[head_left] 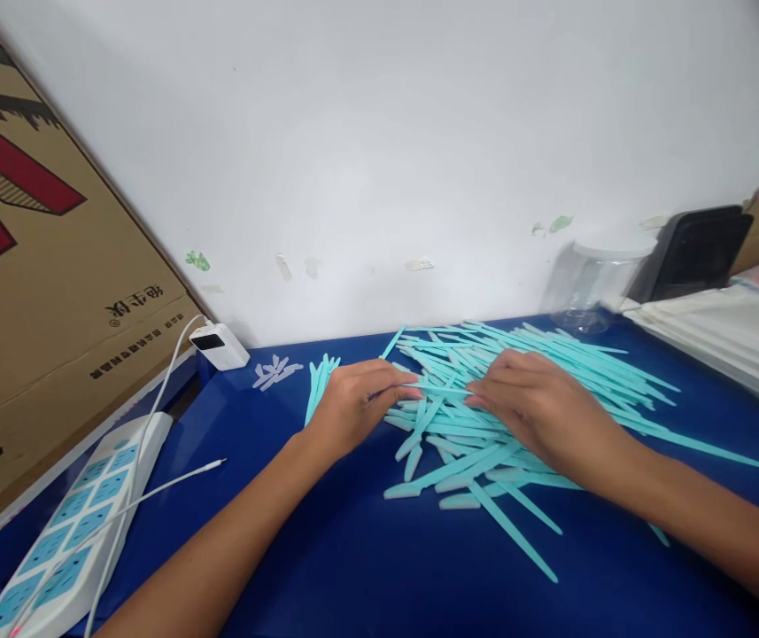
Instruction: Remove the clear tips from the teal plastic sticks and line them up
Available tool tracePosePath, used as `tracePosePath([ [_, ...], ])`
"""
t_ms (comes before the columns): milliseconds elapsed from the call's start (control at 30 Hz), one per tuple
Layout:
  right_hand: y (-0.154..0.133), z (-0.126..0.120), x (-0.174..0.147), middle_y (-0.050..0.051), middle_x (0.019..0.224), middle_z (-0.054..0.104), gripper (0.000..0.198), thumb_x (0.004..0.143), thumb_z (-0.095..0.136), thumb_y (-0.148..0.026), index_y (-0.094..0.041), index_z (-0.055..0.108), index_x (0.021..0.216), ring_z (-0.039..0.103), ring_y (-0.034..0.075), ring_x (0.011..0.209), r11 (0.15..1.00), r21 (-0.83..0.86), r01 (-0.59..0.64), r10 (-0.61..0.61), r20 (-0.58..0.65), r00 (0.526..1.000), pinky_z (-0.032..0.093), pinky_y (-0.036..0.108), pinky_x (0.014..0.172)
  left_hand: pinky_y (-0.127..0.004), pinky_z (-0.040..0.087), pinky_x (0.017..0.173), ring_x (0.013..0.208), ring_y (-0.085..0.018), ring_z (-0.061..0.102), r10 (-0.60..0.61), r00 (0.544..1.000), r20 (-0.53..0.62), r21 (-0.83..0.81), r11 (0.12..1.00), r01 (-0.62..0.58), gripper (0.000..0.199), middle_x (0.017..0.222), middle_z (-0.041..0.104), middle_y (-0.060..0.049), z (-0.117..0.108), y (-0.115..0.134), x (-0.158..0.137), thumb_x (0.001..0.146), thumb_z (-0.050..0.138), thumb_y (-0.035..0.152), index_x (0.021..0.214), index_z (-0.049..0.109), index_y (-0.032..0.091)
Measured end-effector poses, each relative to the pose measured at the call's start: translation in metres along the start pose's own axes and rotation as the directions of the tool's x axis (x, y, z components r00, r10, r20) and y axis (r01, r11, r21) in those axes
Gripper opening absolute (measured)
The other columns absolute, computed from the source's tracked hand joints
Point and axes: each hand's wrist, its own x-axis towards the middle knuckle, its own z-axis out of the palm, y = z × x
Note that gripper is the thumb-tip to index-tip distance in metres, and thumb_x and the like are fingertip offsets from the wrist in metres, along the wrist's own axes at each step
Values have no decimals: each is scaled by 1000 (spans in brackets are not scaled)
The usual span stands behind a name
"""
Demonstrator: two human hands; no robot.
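Between my two hands a turquoise eyebrow razor (444,390) is held level above a large loose pile of similar razors (485,456). My left hand (351,399) pinches its left end with thumb and fingers. On its other end, the fingertips of my right hand (535,403) are closed. The pile's razors have thin turquoise handles and paler, whitish ends, pointing many ways. Just left of my left hand lies a smaller bundle of turquoise razors (318,381), partly hidden by that hand. Farther left are several small translucent pieces (275,372).
On the blue table (366,567), a white device with a dark screen (220,346) stands back left. A power strip (80,523) and white cable (180,478) lie left, beside a large cardboard box (40,266). Back right are a clear jar (598,275) and a black object (701,252).
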Motion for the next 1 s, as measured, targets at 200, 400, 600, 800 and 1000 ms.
tracePosePath([
  [200, 21, -3, -1, 7, 68, 68, 33, 106, 53, -24, -19, 75, 82, 58, 25, 77, 997, -58, -47, 47, 3, 999, 39, 38, 67, -29, 58, 81, 84, -19, 76, -42, 997, -64, 90, 995, 47, 21, 95, 82, -5, -25, -11, 6, 97, 68, 36, 93, 83, 23],
  [400, 45, -6, -3, 12, 77, 73, 32, 105, 53, -28, -17, 77, 87, 61, 30, 81, 969, -100, -224, 201, -198, 959, 45, 41, 68, -37, 53, 90, 97, -27, 72, -257, 906, -337, 581, 700, 415, 34, 107, 80, -11, -104, -64, 7, 98, 61, 45, 105, 82, 19],
  [600, 34, 4, -5, 12, 77, 73, 32, 105, 54, -30, -17, 77, 86, 62, 30, 82, 972, -22, -236, 232, -105, 967, 46, 40, 67, -39, 50, 80, 100, -36, 70, -742, 624, -243, 868, 122, 482, 40, 109, 76, -23, -125, -105, -14, 97, 52, 40, 114, 79, 15],
  [800, 34, 4, -6, 13, 78, 74, 34, 105, 53, -30, -17, 76, 83, 61, 31, 83, 958, 18, -285, 286, -77, 955, 47, 40, 67, -42, 51, 78, 103, -41, 69, -774, 565, -285, 866, 45, 498, 55, 112, 73, -29, -121, -107, -18, 97, 47, 52, 113, 75, 8],
  [1000, 21, -5, 0, 9, 82, 77, 38, 103, 56, -43, -21, 77, 80, 65, 29, 82, 880, 257, -400, 427, -58, 902, 49, 41, 73, -46, 51, 86, 103, -40, 70, -645, 715, -271, 801, 261, 539, 50, 108, 76, -24, -107, -82, -1, 98, 49, 49, 109, 79, 11],
])
